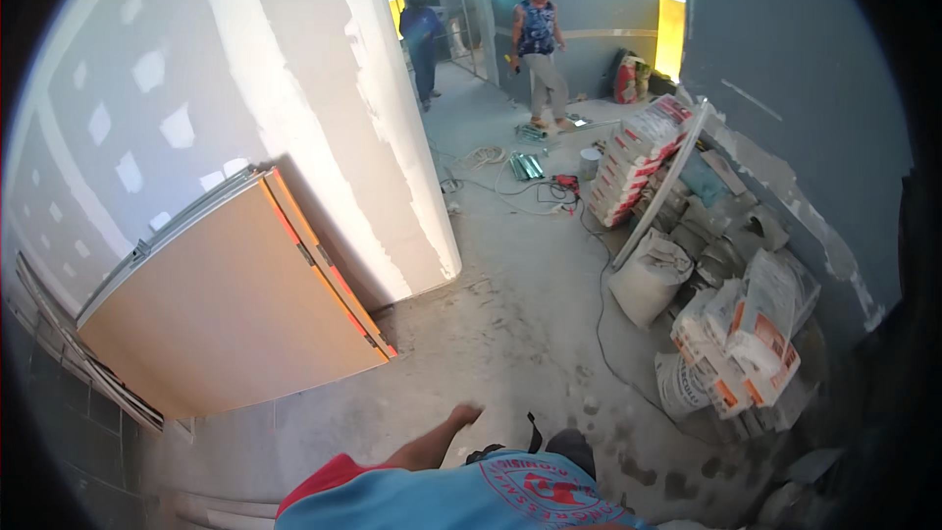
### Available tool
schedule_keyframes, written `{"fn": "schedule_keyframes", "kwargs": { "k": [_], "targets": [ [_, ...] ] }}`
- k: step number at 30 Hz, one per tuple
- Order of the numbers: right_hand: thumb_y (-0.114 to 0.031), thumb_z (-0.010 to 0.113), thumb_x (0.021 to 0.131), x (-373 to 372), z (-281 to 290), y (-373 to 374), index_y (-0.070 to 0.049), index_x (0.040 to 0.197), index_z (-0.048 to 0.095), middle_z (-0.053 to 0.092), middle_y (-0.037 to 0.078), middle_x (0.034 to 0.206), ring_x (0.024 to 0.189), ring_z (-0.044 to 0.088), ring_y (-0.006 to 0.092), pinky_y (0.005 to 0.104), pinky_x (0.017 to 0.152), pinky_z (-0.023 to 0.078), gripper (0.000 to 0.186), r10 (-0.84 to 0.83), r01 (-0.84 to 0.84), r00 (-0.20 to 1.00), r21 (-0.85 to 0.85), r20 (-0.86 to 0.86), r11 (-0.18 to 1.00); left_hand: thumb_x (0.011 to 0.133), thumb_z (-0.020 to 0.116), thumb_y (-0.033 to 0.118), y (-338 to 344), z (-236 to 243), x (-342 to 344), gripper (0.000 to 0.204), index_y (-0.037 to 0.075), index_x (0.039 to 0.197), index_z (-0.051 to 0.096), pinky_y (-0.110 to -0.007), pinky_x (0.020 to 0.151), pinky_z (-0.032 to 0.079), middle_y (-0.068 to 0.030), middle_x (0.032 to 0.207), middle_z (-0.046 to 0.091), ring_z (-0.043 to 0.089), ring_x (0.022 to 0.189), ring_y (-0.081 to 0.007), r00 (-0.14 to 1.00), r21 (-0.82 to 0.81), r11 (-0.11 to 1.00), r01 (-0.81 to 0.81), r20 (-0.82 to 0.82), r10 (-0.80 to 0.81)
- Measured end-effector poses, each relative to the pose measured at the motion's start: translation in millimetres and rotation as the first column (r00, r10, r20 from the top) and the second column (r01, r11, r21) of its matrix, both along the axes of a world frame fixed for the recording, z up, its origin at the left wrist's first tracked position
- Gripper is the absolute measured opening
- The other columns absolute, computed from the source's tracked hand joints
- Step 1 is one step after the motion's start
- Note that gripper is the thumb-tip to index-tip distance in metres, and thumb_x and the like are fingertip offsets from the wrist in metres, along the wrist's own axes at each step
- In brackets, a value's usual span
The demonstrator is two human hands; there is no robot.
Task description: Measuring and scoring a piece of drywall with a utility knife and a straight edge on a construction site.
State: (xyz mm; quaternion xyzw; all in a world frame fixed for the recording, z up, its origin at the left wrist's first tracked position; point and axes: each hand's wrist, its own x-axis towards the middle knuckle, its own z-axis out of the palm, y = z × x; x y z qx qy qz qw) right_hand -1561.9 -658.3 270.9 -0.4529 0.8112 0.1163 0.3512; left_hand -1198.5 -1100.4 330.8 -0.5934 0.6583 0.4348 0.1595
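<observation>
My left hand (465,415) hangs low in front of my body, at the end of a bare forearm coming out of a red sleeve. Its fingers are too small and smeared to show whether they are open or closed, and I see nothing in them. Bare concrete floor lies around the hand. A black strap (534,432) sticks out at my waist, to the right of it. My right hand is out of the picture. Closest on the left, large boards (235,304) with orange-taped edges lean against a plastered partition wall (294,69).
Stacked bags (751,334), a white sack (650,280) and a pile of red-and-white packs (643,152) line the right wall. A slanting metal profile (659,186) rests there. Cables (603,324) cross the floor. Two people (540,44) stand at the far end.
</observation>
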Motion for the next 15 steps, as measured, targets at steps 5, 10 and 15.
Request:
{"fn": "schedule_keyframes", "kwargs": {
  "k": [5,10,15],
  "targets": [
    [-0.024,0.064,0.082,-68.3,-6.6,-150.3,-0.010,0.098,0.072,0.070,0.012,0.089,0.082,0.066,0.0295,0.0474,0.075,0.051,0.022,-0.225,0.229,0.972,-0.054,0.069,0.972,0.093,0.052,0.044,-206.4,113.6,-215.8,0.054,-0.001,0.122,0.061,-0.044,0.098,0.045,-0.0238,0.119,0.063,0.058,0.115,-0.0391,0.890,-0.436,0.899,0.037,-0.395,-0.227],
    [-0.024,0.065,0.082,-171.6,-72.7,-305.0,-0.012,0.094,0.073,0.070,0.011,0.090,0.085,0.066,0.0289,0.0472,0.078,0.051,0.019,-0.154,0.161,0.984,-0.074,0.094,0.984,0.094,0.052,0.042,-331.0,124.4,-279.3,0.050,0.002,0.123,0.061,-0.044,0.094,0.047,-0.0224,0.115,0.065,0.061,0.110,-0.0368,0.851,-0.460,0.864,-0.202,-0.519,-0.077],
    [-0.025,0.065,0.083,-364.8,-140.8,-506.4,-0.011,0.095,0.071,0.069,0.011,0.093,0.095,0.065,0.0277,0.0455,0.084,0.051,0.019,0.537,-0.515,0.825,0.155,-0.175,0.843,0.093,0.052,0.042,-314.2,-38.4,-175.9,0.042,0.007,0.112,0.066,-0.048,0.090,0.050,-0.0194,0.122,0.063,0.063,0.106,-0.0376,0.979,-0.278,0.940,0.195,-0.010,-0.206]
  ]
}}
